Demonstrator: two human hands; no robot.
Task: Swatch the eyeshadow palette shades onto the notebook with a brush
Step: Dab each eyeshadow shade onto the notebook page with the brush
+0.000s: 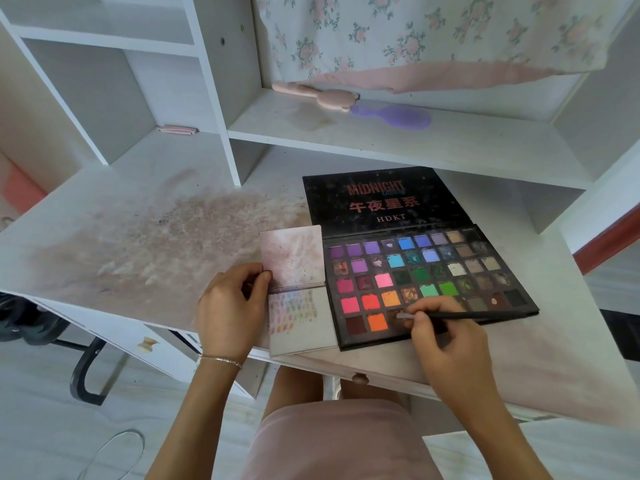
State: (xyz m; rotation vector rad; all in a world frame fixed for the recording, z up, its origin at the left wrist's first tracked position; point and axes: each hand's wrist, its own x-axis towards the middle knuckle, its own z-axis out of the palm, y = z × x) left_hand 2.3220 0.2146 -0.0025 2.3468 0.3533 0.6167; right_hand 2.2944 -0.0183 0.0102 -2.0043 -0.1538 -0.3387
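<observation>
An open black eyeshadow palette (429, 271) with several rows of coloured pans lies on the desk, its lid (381, 199) flat behind it. Left of it is a small open notebook (301, 327); its near page carries several pale colour swatches, its far page (292, 258) is stained pink. My left hand (230, 306) holds the notebook's left edge at the fold, thumb on the far page. My right hand (446, 337) pinches a thin black brush (467, 315); the brush tip sits at a dark pan in the palette's bottom row, beside an orange pan.
The white desk (138, 244) is smeared with pink powder on its left half. On the shelf behind lie a pink brush (322, 93) and a purple hairbrush (398, 116). A floral cloth (433, 36) hangs at the back. Drawer knobs (360, 377) show below the desk edge.
</observation>
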